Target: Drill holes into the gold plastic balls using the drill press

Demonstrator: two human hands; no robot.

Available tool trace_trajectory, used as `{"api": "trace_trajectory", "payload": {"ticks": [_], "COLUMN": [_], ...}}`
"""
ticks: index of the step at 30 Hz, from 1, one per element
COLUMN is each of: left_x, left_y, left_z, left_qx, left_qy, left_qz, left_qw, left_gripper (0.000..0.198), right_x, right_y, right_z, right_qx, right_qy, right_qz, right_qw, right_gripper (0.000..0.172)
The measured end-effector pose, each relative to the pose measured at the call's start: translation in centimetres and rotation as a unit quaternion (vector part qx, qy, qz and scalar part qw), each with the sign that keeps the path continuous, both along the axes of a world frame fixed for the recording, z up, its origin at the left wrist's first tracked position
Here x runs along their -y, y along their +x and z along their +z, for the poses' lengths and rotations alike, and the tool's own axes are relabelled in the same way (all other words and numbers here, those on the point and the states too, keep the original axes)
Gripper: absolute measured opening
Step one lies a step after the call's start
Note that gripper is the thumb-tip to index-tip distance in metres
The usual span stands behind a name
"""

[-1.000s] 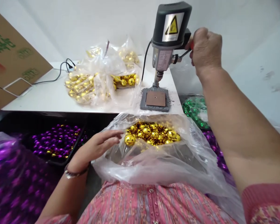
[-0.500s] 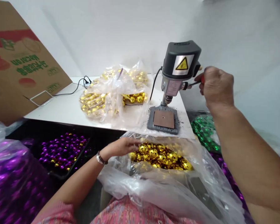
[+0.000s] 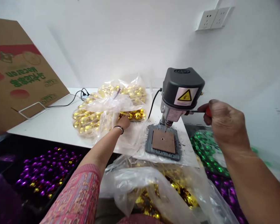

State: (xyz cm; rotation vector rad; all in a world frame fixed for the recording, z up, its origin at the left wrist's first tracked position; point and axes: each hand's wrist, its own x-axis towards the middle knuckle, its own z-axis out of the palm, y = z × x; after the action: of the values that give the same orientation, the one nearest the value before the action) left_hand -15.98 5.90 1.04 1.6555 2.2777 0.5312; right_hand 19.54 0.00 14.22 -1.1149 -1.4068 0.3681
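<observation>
Clearly, the lever (image 3: pixel 197 111) was gripped by the right hand (image 3: pixel 228 124); the left hand (image 3: pixel 125 121), openness and hold hidden, was extended to gold balls (image 3: pixel 137 115) bagged on the surface (image 3: pixel 58 119), seemingly best handled gently.

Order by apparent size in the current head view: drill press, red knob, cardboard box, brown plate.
1. Cardboard box, cut off by the frame
2. Drill press
3. Brown plate
4. Red knob, partly covered by right hand

Two hands (image 3: pixel 125 121) (image 3: pixel 228 124), one drill press (image 3: pixel 182 88) (one carton (image 3: pixel 23 105))
</observation>
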Motion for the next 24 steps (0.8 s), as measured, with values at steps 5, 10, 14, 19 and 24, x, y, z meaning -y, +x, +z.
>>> {"api": "trace_trajectory", "payload": {"ticks": [5,10,14,19,24], "left_x": [-2.3,-1.5,3.5,9.1,9.5], "left_y": [-0.8,0.0,0.7,2.6,5.9], "left_z": [-1.7,-2.0,-0.8,0.0,-0.6], "left_qx": [0.024,0.075,0.341,0.666,0.686], "left_qy": [-0.011,0.064,0.055,-0.020,-0.075], "left_qz": [0.001,0.021,-0.035,-0.118,-0.123], "left_qw": [1.000,0.995,0.938,0.736,0.713], "left_gripper": [0.065,0.063,0.054,0.059,0.063], "right_x": [1.5,1.7,1.2,1.0,0.8], "right_y": [-0.7,-1.1,-1.1,-0.9,-0.8], "right_z": [0.9,1.0,0.3,-0.3,-0.3], "right_qx": [-0.004,-0.023,-0.047,-0.049,0.001], "right_qy": [-0.084,-0.084,-0.063,-0.016,0.003], "right_qz": [-0.027,-0.038,-0.011,0.018,0.022], "right_qw": [0.996,0.995,0.997,0.999,1.000], "right_gripper": [0.041,0.040,0.035,0.032,0.036]}}
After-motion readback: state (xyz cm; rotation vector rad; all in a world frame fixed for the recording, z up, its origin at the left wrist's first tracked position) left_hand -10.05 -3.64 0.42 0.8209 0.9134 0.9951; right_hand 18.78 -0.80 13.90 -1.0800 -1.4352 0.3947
